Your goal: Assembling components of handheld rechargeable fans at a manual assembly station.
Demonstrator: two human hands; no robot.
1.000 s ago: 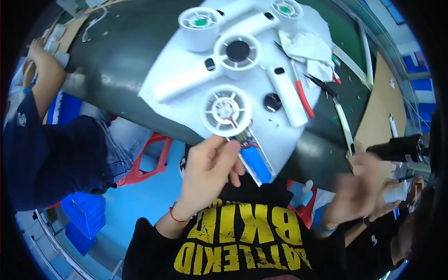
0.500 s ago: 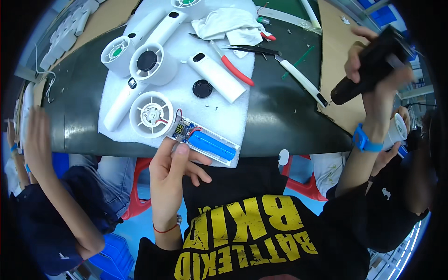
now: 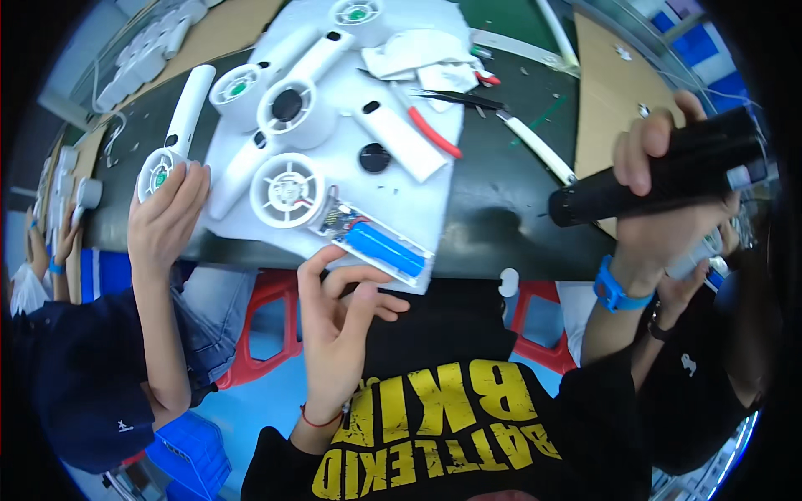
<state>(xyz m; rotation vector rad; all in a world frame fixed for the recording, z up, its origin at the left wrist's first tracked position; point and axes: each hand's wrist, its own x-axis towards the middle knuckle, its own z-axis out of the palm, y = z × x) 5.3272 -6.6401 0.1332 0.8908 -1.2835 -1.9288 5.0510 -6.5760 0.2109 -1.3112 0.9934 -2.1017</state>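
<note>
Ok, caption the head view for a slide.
Left hand at opened handheld fan, blue battery exposed; right hand gripping black electric screwdriver.

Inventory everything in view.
table: 1, dark, centre
sheet: 1, white, table
opened fan: 1, white, sheet's near edge
battery: 1, blue, opened fan
closed fans: 3, white, sheet
cover: 1, white, sheet
disc: 1, black, beside cover
tool handle: 1, red, sheet's right
tweezers: 1, black, sheet's right
slim tool: 1, white, table's right
cloth: 1, white, sheet's far right
cardboard: several, brown, both sides
stools: 2, red, below table
co-worker's fan: 1, white, left
cylindrical tool: 1, black, right
left hand: 1, bare, beside opened fan
right hand: 1, bare, gripping cylindrical tool
</note>
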